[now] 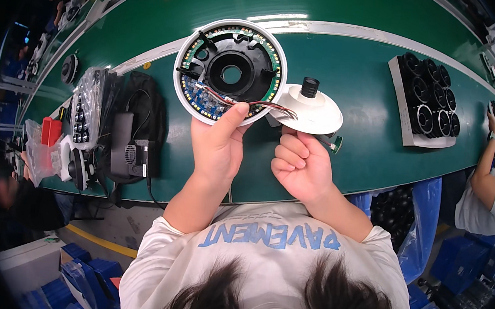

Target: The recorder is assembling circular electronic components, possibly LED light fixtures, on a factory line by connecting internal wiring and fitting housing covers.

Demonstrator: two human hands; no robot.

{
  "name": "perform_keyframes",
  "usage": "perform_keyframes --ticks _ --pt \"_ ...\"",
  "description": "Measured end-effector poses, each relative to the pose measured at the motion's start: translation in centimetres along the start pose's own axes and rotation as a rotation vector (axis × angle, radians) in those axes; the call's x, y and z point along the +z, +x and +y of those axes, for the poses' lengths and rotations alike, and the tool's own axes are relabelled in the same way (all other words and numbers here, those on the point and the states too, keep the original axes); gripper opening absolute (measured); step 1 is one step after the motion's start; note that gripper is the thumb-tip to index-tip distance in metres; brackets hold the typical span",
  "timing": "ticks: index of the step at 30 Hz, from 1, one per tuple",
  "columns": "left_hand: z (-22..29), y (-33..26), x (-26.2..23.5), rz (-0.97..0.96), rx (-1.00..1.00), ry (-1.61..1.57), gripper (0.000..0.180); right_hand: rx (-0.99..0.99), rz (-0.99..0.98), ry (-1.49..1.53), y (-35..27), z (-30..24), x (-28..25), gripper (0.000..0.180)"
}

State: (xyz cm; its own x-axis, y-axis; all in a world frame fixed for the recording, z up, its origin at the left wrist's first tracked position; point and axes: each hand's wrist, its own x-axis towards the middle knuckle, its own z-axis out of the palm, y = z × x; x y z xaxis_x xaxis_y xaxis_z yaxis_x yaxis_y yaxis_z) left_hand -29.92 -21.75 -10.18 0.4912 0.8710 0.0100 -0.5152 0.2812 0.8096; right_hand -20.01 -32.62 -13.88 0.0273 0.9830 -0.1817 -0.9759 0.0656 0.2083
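My left hand [219, 149] grips a round white housing [260, 76] by its near edge, thumb over the rim. The housing's open side faces up, showing a black inner frame with a central hole, a ring of small LEDs and a blue circuit board [200, 98]. Red, black and white wires [268, 104] run from it to a shallow white cover [322, 111]. A black lens barrel [309, 87] stands on that cover. Under the cover, my right hand [302, 166] has its fingers curled and holds it from below. A small green board [336, 144] sticks out beneath the cover's right edge.
A pale tray [397, 88] of black rings stands on the green bench [352, 169] at the right. Left lie a black bag [151, 96], a dark device [122, 137], plastic-wrapped parts [87, 102] and a red container [51, 131]. A co-worker's arm [484, 175] is far right.
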Motion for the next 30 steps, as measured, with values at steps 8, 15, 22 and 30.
perform_keyframes --ticks 8,15,22,30 --pt "0.5 -0.3 0.7 0.007 0.021 -0.021 0.042 0.015 -0.105 -0.068 0.1 -0.6 0.6 0.021" --pt "0.1 -1.3 0.6 -0.060 0.057 0.005 0.059 -0.072 -0.032 -0.087 0.7 -0.2 1.3 0.026" --pt "-0.3 -1.7 0.9 -0.103 0.077 -0.009 0.059 -0.157 -0.141 -0.004 0.7 -1.3 2.6 0.026" --pt "0.0 -2.0 1.7 -0.101 0.048 0.046 0.048 -0.370 -0.119 -0.223 0.2 -1.1 3.0 0.032"
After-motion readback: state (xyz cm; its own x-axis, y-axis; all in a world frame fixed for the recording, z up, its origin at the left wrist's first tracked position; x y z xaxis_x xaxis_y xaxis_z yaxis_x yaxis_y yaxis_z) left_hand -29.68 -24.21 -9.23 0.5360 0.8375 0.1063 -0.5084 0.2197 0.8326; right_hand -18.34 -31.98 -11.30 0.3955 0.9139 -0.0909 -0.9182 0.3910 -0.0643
